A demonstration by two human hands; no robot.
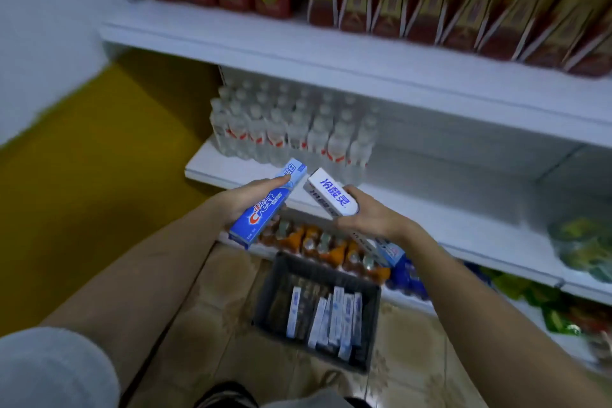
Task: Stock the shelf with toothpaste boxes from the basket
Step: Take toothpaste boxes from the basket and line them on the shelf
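Your left hand (251, 205) grips the blue box (265, 205), thumb along its top; your right hand (367, 219) wraps the white box (331, 197) — both angled end-first toward the shelf (447, 225) just ahead, likely to slide in lengthwise. The basket (275, 295) sits on the floor below your hands — more boxes (334, 318) stand upright inside.
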